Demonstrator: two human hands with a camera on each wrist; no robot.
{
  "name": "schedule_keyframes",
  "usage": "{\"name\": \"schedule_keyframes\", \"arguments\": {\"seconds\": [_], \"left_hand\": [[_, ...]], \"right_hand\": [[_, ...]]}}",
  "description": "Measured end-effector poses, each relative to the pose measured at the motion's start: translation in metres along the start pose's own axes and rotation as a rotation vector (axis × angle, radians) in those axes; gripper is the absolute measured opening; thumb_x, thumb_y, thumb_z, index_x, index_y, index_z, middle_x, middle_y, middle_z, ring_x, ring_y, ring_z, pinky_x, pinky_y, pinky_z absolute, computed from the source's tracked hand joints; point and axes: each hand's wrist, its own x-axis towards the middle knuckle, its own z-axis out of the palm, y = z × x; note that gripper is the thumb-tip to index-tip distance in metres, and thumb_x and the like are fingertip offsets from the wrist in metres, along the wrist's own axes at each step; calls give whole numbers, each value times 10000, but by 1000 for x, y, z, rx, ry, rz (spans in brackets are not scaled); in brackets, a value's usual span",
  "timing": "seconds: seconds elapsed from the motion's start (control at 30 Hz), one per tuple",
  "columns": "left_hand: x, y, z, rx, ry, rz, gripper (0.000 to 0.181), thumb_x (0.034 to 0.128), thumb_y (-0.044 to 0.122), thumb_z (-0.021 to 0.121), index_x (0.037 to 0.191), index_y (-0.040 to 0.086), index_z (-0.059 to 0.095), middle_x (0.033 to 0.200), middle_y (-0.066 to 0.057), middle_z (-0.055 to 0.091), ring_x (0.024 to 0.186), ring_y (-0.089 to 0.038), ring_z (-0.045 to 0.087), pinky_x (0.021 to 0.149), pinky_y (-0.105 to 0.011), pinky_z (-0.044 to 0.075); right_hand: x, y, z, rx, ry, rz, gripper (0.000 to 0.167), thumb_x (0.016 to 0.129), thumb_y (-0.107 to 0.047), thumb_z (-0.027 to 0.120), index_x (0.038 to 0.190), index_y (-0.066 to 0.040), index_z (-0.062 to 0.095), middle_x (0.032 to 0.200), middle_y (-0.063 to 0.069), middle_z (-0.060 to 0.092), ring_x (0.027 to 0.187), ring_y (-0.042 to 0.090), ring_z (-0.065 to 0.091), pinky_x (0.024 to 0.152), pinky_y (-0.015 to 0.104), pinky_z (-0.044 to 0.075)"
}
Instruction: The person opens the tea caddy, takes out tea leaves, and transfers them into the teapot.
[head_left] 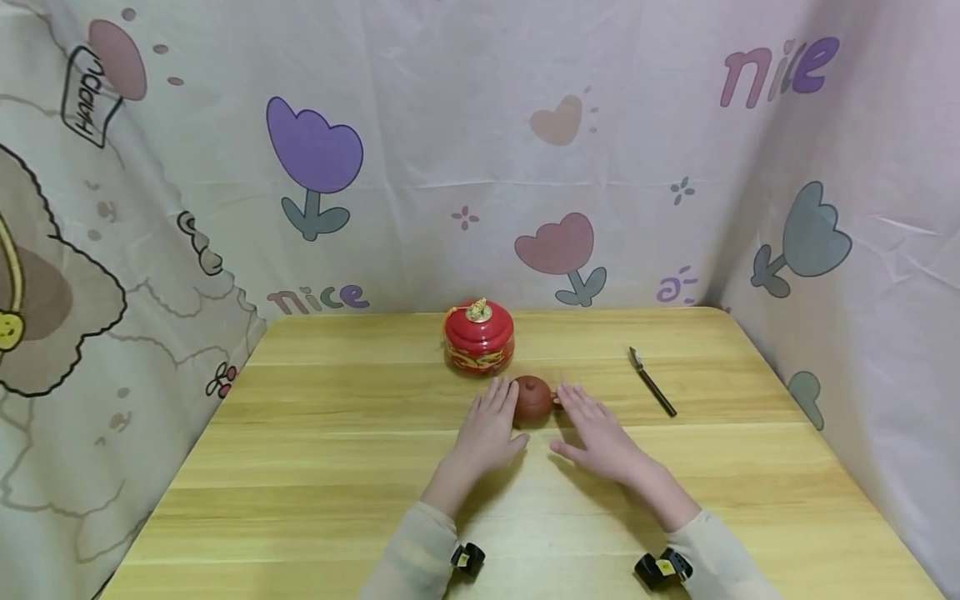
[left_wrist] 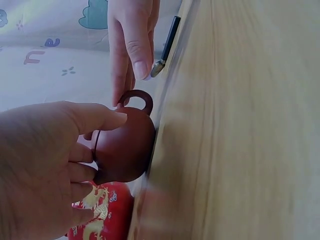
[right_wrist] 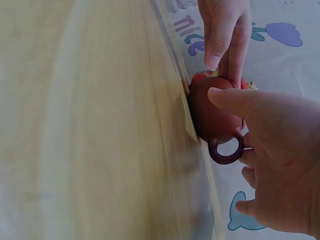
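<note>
A small reddish-brown clay teapot (head_left: 532,402) (left_wrist: 127,145) (right_wrist: 212,110) stands upright on the table between both hands. The left hand (head_left: 486,429) (left_wrist: 45,155) (right_wrist: 227,35) lies along its left side, fingers nearly straight, fingertips at the body; whether they press it is unclear. On the other side, the right hand (head_left: 600,442) (left_wrist: 135,40) (right_wrist: 280,155) is extended, its fingertips beside the ring handle (left_wrist: 149,102) (right_wrist: 225,160). Both thumbs are held apart from the fingers, on the near side. Neither hand curls round the teapot.
Behind the teapot stands a red lidded jar (head_left: 480,337) (left_wrist: 115,215) with gold decoration. A dark-handled pen-like tool (head_left: 654,383) (left_wrist: 171,37) lies to the right on the wooden table (head_left: 300,467). Printed cloth (head_left: 420,125) hangs behind and at both sides.
</note>
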Motion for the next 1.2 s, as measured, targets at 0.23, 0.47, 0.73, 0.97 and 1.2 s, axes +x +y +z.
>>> {"name": "schedule_keyframes", "arguments": {"seconds": [0.23,0.47,0.73,0.97,1.2], "left_hand": [[-4,3,-4,28,0,1,808,908,406,627,1526,20,278,1601,-182,254,1509,-333,188,1204,-533,220],[-4,3,-6,54,15,17,760,912,408,618,1506,26,337,1573,-165,329,1500,-325,225,1190,-548,245],[2,-15,-7,41,102,49,689,944,493,558,1470,69,425,1546,-127,397,1505,-311,216,1173,-595,244],[8,-27,-2,13,95,41,829,927,610,501,1526,69,311,1595,-132,299,1519,-303,167,1183,-605,204],[15,-31,-1,31,28,46,884,912,675,455,1549,96,253,1624,-86,239,1532,-266,114,1200,-591,168]], "right_hand": [[-3,-2,-2,-6,-15,-2,840,920,-399,631,1533,0,216,1600,190,219,1481,406,207,1160,632,200],[-4,1,-3,11,-24,-2,836,923,-404,628,1535,-9,217,1603,181,219,1486,398,199,1164,624,197],[2,6,-3,43,32,-23,794,919,-381,641,1517,-2,283,1579,205,277,1470,413,237,1160,622,218],[5,4,-6,74,88,2,710,931,-375,629,1487,-18,368,1545,211,353,1451,409,288,1149,624,246],[16,5,-2,70,162,-51,629,938,-367,627,1441,-32,455,1504,198,428,1413,408,363,1132,607,298]]}}
